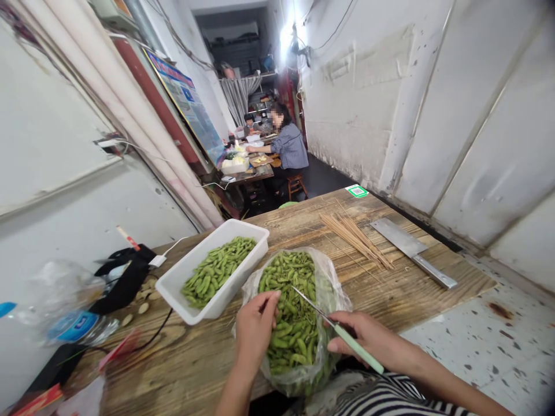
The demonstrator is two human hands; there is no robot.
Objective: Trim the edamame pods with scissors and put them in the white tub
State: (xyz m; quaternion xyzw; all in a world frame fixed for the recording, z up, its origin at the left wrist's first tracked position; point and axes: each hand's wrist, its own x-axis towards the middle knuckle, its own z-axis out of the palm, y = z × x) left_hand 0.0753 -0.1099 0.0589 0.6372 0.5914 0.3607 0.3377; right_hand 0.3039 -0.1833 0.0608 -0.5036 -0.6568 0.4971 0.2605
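Observation:
A clear plastic bag (336, 289) full of green edamame pods (288, 335) stands open in front of me at the table's near edge. My right hand (362, 332), at the bag's right side, is closed around a small knife (353, 346) with a pale green handle. Its narrow blade points up and left over the pods. My left hand (255, 323) is over the bag's left side, thumb and fingertips pinched together close to the blade tip. Whatever they hold is too small to make out. Left of the bag, a white plastic tub (169, 283) contains more pods.
Thin wooden skewers (358, 237) and a cleaver (401, 237) lie on the wooden table (173, 364) to the right. A water bottle (82, 326), a black cable and wrappers clutter the left. Farther back, a person (290, 144) sits at another table.

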